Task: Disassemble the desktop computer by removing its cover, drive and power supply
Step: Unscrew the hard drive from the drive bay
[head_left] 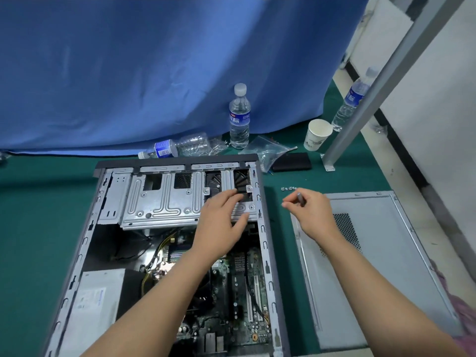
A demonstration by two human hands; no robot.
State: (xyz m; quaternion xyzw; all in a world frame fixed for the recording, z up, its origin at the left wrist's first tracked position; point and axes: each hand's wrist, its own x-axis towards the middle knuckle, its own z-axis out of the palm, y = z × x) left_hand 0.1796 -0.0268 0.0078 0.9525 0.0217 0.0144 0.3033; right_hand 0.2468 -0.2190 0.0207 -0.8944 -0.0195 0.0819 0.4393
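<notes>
Left fingers point(226, 199) spread on drive cage point(164, 199); right hand point(306, 210) pinches (probably) screwdriver point(300, 198).

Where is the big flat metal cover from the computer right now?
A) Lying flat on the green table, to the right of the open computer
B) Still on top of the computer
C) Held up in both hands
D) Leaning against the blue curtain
A: the cover lies flat on the green table right of the open computer case, whose insides show.
</notes>
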